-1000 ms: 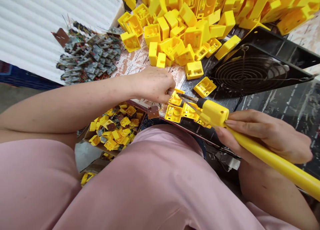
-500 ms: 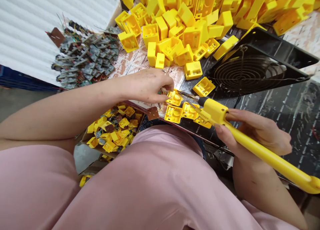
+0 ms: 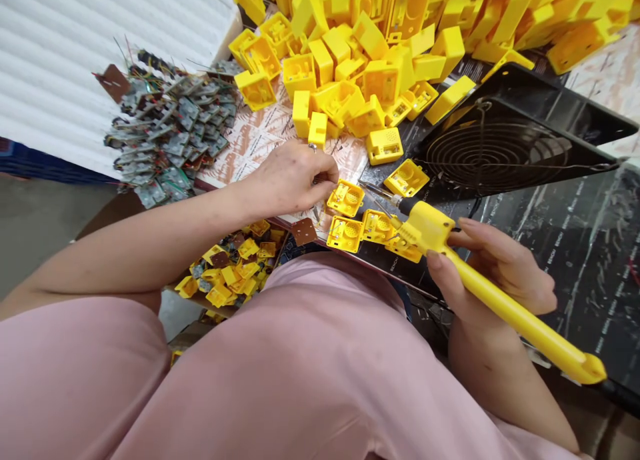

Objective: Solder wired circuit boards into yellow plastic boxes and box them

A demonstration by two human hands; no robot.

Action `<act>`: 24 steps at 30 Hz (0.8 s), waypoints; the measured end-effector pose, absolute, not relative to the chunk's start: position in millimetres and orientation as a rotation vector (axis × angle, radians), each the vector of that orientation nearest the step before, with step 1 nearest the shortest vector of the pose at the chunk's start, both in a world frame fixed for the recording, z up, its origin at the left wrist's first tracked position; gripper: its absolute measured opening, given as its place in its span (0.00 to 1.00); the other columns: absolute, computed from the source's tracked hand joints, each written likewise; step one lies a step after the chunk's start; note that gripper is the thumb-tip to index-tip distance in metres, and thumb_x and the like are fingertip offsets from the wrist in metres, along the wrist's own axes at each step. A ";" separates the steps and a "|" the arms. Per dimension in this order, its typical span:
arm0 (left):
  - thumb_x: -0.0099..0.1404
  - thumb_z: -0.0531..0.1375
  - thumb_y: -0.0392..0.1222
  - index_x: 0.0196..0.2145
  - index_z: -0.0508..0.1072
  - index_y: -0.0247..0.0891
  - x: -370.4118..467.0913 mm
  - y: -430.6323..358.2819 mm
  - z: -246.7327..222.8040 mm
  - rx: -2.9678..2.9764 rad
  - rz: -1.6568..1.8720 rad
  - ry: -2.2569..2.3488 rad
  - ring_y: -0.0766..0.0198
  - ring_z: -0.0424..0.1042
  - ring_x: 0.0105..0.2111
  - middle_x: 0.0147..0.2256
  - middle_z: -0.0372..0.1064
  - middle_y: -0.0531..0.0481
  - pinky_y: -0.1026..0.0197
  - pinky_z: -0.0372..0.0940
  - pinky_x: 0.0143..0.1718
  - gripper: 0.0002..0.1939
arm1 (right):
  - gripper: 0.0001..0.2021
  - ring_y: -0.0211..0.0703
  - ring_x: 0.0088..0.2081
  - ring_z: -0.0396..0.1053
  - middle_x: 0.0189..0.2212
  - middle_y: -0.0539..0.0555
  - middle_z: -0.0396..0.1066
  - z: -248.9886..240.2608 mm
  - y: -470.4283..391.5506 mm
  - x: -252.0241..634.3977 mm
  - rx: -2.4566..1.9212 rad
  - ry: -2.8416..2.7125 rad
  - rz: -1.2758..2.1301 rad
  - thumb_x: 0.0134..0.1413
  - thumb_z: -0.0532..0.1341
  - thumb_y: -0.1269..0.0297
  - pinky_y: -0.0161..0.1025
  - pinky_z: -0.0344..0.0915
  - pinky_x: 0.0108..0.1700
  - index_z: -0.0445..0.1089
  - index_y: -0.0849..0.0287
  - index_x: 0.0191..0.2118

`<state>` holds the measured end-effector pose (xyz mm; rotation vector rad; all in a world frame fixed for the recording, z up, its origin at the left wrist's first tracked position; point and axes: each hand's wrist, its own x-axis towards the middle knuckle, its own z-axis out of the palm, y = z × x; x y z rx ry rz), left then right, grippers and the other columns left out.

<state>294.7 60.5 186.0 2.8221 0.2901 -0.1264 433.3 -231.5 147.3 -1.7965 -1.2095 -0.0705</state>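
My left hand [image 3: 296, 175] is closed in a pinch at the left edge of a small open yellow casing [image 3: 346, 198]; what its fingertips hold is too small to make out. My right hand [image 3: 500, 267] grips a yellow soldering gun [image 3: 430, 228] by its long handle. The gun's metal tip [image 3: 376, 190] points left, just beside that casing's right side. In front lie more open casings, one with a round speaker grille [image 3: 345, 234]. A brown square board [image 3: 304, 231] lies by the table edge, below my left hand.
A large heap of yellow casings [image 3: 370, 80] covers the back. Wired circuit boards [image 3: 175, 120] are piled on the left, beside white foam [image 3: 115, 40]. A black fan [image 3: 485, 150] stands at right. Below the table edge, a box holds yellow parts [image 3: 235, 273].
My left hand has shifted slightly left. The soldering gun's tip has drawn back to the right of the casing, while my right hand and the handle's end have moved left.
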 end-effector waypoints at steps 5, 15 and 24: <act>0.65 0.55 0.41 0.39 0.84 0.39 300.6 58.2 182.3 2.873 -0.107 0.269 0.57 0.80 0.37 0.34 0.82 0.47 0.59 0.68 0.42 0.16 | 0.22 0.47 0.32 0.81 0.39 0.50 0.83 150.1 -215.5 424.9 -1.739 -1.256 -0.269 0.55 0.75 0.64 0.41 0.78 0.29 0.76 0.47 0.55; 0.65 0.52 0.42 0.40 0.84 0.36 308.8 53.2 187.8 2.963 -0.233 0.267 0.51 0.81 0.39 0.34 0.82 0.42 0.55 0.68 0.40 0.20 | 0.08 0.42 0.27 0.79 0.27 0.49 0.79 172.8 -196.3 422.7 -1.746 -1.462 -0.122 0.60 0.72 0.62 0.35 0.78 0.30 0.73 0.53 0.32; 0.64 0.54 0.41 0.42 0.84 0.39 312.8 50.0 193.7 2.937 -0.300 0.327 0.52 0.81 0.41 0.34 0.81 0.45 0.57 0.68 0.40 0.19 | 0.05 0.40 0.30 0.79 0.31 0.50 0.80 180.9 -205.6 433.7 -1.714 -1.502 -0.170 0.60 0.72 0.65 0.33 0.73 0.28 0.75 0.54 0.38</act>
